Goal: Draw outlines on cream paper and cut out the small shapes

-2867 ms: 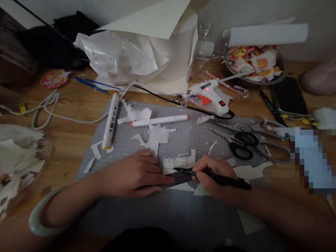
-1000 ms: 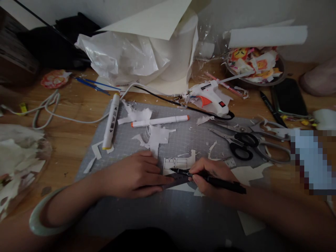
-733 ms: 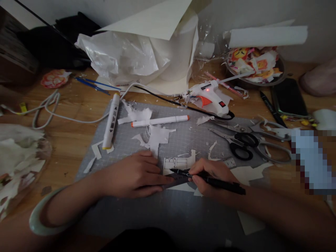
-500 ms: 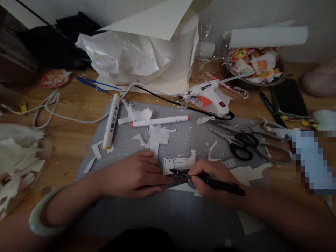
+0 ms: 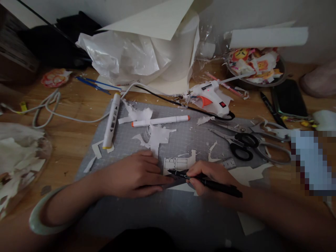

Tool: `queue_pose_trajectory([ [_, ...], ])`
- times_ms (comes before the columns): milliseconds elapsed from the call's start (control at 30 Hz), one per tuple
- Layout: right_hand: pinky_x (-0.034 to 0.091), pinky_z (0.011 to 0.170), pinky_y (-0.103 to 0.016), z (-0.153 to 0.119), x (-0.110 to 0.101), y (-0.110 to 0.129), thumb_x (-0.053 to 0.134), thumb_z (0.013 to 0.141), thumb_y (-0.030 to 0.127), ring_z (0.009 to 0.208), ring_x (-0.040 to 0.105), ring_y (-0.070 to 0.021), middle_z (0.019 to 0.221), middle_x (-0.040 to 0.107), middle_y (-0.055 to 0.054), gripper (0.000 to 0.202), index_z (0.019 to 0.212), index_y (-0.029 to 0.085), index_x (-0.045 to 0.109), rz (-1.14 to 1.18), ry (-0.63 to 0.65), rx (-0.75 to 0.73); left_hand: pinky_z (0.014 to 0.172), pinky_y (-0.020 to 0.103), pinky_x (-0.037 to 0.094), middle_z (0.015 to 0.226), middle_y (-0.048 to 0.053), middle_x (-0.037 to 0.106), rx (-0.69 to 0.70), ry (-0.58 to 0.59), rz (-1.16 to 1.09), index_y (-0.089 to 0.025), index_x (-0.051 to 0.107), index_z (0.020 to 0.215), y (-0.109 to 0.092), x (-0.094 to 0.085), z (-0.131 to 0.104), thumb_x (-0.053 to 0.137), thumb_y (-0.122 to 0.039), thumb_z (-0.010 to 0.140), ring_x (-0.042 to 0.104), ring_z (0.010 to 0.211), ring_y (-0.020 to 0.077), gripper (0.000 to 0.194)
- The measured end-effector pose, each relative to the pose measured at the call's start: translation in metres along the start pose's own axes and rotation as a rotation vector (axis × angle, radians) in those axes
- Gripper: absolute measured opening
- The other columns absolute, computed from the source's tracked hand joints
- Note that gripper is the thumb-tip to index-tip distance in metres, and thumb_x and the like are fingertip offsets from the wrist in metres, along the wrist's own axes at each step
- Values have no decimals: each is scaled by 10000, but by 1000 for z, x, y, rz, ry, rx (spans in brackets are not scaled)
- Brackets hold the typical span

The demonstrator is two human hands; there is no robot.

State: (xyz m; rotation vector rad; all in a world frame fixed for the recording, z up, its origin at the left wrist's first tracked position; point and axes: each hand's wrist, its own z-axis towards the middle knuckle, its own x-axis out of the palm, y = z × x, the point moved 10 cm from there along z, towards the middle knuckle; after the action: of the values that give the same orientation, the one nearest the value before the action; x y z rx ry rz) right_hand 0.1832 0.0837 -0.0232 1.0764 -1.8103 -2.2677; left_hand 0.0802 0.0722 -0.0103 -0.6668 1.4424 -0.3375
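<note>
Black-lined boxes show on a piece of white paper (image 5: 182, 163) on the grey cutting mat (image 5: 115, 217). My right hand (image 5: 210, 176) pinches a black pen (image 5: 223, 188), its tip on the paper just under the left box. Palm down, my left hand (image 5: 138, 175) presses a ruler (image 5: 174, 180) with its fingers stretched out; the ruler runs under my right hand, and its marked end shows beyond. Paper scraps (image 5: 158, 134) lie above my left hand. An orange-ended marker (image 5: 161, 121) and a yellow-ended marker (image 5: 111, 120) rest on the mat.
Scissors (image 5: 243, 143) lie on the right of the mat. Behind them are a white glue gun (image 5: 216, 101), a bowl of wrappers (image 5: 254, 68) and a dark phone (image 5: 288, 98). A plastic bag (image 5: 126, 56) stands at the back; a white cable (image 5: 78, 119) crosses the left.
My right hand and the pen have shifted slightly left, the tip moving along under the left box. More of the ruler's right end shows. My left hand has stayed in place.
</note>
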Motion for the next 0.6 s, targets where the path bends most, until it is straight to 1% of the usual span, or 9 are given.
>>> queue_pose_trajectory([
  [233, 414, 583, -175, -1, 1, 0, 576, 824, 210, 640, 595, -84, 736, 649, 26, 37, 860, 203, 573, -2, 3, -10, 725, 346, 334, 792, 42, 663, 7, -12, -5, -181, 569, 1222, -2, -1, -1, 433, -229, 977, 578, 723, 198, 284],
  [467, 438, 610, -196, -4, 3, -6, 585, 822, 201, 671, 617, -105, 759, 659, 26, 62, 883, 217, 586, 13, 15, 15, 728, 346, 332, 809, 42, 668, 5, -18, -2, -174, 581, 1208, -1, -1, -1, 446, -228, 970, 582, 734, 197, 279],
  [600, 446, 623, -192, -4, 2, -7, 569, 829, 192, 695, 624, -102, 800, 670, 25, 103, 925, 225, 591, 47, 19, 36, 730, 342, 340, 802, 47, 669, 11, -27, -1, -167, 592, 1194, -2, -3, -1, 447, -226, 968, 586, 730, 196, 274],
])
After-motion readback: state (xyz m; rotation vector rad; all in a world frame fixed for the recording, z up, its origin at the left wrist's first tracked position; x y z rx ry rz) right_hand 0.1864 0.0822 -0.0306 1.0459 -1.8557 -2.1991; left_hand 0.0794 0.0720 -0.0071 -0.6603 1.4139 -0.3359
